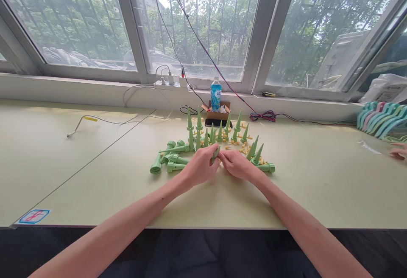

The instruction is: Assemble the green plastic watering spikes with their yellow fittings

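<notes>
My left hand (202,167) is closed around a green plastic watering spike (215,154), whose lower part is hidden by the fingers. Against it press the pinched fingertips of my right hand (237,164); whatever they hold is too hidden to make out. Beyond both hands, several green spikes (190,119) stand with their tips up. More spikes (177,159) lie on their sides left of my left hand, and one lying spike (269,167) is beside my right wrist. Small yellow valve pieces (244,149) are scattered among the upright spikes.
A small cardboard box (218,116) with a blue-labelled bottle (216,95) stands by the window ledge. Cables (263,116) run along the back. Coloured hangers (378,119) are at the far right, near another person's hand (399,151). A white cable (95,119) lies left.
</notes>
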Demonstrator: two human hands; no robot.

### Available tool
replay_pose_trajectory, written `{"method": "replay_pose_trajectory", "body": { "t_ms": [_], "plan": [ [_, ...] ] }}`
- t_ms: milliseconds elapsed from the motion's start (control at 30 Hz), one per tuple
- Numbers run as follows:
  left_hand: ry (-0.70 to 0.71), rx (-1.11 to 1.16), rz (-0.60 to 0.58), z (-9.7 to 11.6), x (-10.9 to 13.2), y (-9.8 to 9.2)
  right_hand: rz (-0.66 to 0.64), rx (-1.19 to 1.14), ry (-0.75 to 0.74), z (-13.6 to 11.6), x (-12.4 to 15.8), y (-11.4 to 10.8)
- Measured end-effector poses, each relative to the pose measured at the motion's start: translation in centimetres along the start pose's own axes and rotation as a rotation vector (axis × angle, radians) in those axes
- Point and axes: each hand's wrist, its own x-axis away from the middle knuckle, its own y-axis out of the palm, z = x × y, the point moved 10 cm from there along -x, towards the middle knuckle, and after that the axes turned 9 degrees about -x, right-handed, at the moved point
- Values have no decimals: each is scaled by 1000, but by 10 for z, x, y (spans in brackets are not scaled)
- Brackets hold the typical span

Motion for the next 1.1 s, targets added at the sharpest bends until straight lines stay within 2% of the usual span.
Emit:
{"method": "replay_pose_trajectory", "body": {
  "t_ms": [1100],
  "plan": [
    [18, -14, 19, 4, -1, -4, -7, -25, -2, -3, 2, -3]
  ]
}}
